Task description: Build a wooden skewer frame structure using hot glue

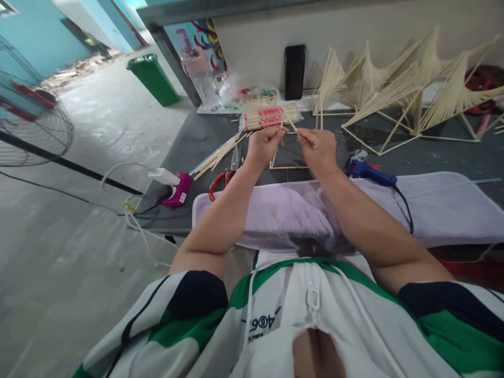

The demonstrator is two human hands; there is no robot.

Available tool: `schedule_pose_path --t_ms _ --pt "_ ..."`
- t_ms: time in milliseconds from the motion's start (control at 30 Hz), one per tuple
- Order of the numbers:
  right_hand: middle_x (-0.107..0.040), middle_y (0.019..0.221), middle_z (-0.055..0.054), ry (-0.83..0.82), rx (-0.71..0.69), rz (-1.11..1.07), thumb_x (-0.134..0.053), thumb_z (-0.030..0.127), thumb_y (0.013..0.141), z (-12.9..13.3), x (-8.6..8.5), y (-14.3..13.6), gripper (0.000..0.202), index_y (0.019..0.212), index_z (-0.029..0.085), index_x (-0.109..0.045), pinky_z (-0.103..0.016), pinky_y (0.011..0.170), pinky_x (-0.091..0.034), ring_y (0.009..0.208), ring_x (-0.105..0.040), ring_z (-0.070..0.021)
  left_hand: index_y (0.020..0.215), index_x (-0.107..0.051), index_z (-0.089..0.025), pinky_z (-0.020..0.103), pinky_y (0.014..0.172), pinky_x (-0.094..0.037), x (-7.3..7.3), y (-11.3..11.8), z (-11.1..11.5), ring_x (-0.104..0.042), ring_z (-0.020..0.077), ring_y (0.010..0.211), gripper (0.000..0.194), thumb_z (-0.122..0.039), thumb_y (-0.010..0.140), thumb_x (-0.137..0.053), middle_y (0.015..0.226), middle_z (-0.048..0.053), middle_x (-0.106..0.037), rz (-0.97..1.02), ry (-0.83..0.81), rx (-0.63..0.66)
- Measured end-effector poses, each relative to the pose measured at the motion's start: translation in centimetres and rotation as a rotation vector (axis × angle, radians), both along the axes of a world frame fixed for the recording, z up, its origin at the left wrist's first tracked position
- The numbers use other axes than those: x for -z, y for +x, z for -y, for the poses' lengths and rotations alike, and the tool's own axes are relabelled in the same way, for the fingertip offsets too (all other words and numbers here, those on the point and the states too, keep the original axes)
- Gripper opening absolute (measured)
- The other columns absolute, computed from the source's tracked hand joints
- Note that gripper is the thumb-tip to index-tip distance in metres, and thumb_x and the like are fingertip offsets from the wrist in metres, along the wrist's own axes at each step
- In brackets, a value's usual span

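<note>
My left hand pinches a thin wooden stick that points up from its fingertips. In my right hand another thin stick is pinched, slanting up and left. The two sticks' upper ends come close together; whether they touch I cannot tell. Below and between my hands is a small frame of sticks at the tabletop, partly hidden by them. A blue glue gun lies right of my right forearm. Orange-handled scissors and loose sticks lie to the left of my left forearm.
A wrapped bundle of sticks lies behind my hands. A phone leans on the back panel, near a bottle. Large stick structures stand at right. A lilac towel covers the front edge; a magenta power adapter sits left.
</note>
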State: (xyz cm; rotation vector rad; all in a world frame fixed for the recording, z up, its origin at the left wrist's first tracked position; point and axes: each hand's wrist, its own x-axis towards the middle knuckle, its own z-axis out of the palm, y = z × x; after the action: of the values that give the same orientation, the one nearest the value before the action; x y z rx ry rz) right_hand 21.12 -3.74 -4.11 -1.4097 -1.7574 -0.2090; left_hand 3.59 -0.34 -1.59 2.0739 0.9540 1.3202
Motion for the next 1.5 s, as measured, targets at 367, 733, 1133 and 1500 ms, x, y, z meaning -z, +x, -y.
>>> schedule_pose_path --t_ms 367,733,1133,1500 --pt "-0.072 0.084 -0.005 -0.019 -0.086 -0.043 -0.037 0.046 0.101 -0.16 -0.21 0.37 0.043 0.108 0.024 -0.074 -0.039 0.082 -0.047 0.087 -0.067 -0.0227 0.075 -0.068 -0.019 0.030 0.091 -0.050 -0.41 0.21 0.09 -0.067 0.0166 0.094 0.015 -0.024 0.088 -0.062 0.078 0.002 -0.071 0.022 -0.109 -0.013" --pt "-0.073 0.085 -0.005 -0.015 -0.051 -0.011 -0.039 0.042 0.101 -0.03 -0.36 0.18 0.041 0.108 0.023 -0.075 -0.036 0.081 -0.046 0.085 -0.066 -0.0222 0.065 -0.065 -0.018 0.028 0.090 -0.049 -0.86 0.23 0.64 -0.067 0.0163 0.096 0.025 -0.019 0.089 -0.058 0.084 0.003 -0.073 0.029 -0.131 -0.018" --pt "-0.076 0.092 -0.006 -0.068 -0.042 -0.052 -0.042 0.039 0.101 0.50 -0.47 -0.36 0.038 0.110 0.024 -0.076 -0.035 0.088 -0.043 0.090 -0.068 -0.0210 0.085 -0.074 -0.019 0.025 0.082 -0.049 -0.56 -0.27 0.44 -0.066 0.0161 0.079 0.025 -0.030 0.092 -0.053 0.071 0.000 -0.071 -0.065 -0.041 -0.033" --pt "-0.078 0.097 -0.005 -0.040 -0.091 -0.076 -0.047 0.032 0.099 0.40 -0.39 -0.53 0.032 0.110 0.025 -0.076 -0.033 0.090 -0.044 0.094 -0.069 -0.0192 0.083 -0.075 -0.018 0.026 0.080 -0.050 -0.66 -0.48 0.58 -0.066 0.0152 0.076 0.026 -0.031 0.090 -0.054 0.072 0.001 -0.072 -0.043 -0.048 -0.047"
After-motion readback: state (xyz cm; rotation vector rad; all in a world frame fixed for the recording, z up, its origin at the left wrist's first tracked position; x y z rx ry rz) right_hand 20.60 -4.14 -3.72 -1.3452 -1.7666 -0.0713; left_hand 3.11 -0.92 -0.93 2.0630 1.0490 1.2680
